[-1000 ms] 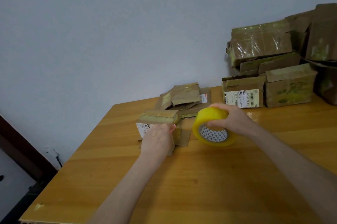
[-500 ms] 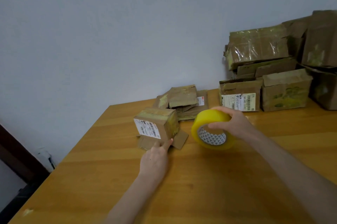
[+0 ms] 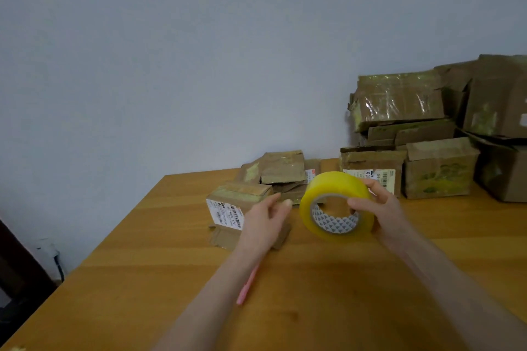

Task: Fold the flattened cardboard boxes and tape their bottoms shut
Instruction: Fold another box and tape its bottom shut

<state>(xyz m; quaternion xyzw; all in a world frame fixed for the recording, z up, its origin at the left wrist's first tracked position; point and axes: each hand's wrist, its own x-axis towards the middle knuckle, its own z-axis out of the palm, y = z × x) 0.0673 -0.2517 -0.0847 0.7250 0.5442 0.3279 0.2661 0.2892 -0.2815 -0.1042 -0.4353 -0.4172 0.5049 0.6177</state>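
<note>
The left grip (image 3: 262,222) has come off the small folded box (image 3: 228,208). A second ago it lay on the box's near side, and half a second ago one finger touched a flap at its base. Now it hovers just in front of the box, empty, with fingers loosely extended toward the yellow tape roll (image 3: 330,186) and their tips just beside its rim. The right grip (image 3: 382,213) still clasps the roll above the counter (image 3: 313,308). It has turned the roll so the patterned core faces the camera, with the thumb hooked inside and the fingers over the outer band.

My reading is that the box is shaped and left to stand on its own, and that the left grip is going for the loose end of the tape. No strip is drawn out yet.

The small folded box stands toward the far left part of the counter. Its labelled side faces the near edge, its upper face is folded shut, and its lower flaps splay out on the wood, so nothing inside it can be seen. Just behind it, by the far edge, lie the flattened boxes (image 3: 282,169), collapsed and holding nothing. The stacked boxes (image 3: 439,168) fill the far right corner; their faces look closed or draped in film, and their insides are hidden. A pink pen (image 3: 246,286) lies on the counter, partly under the left forearm.
</note>
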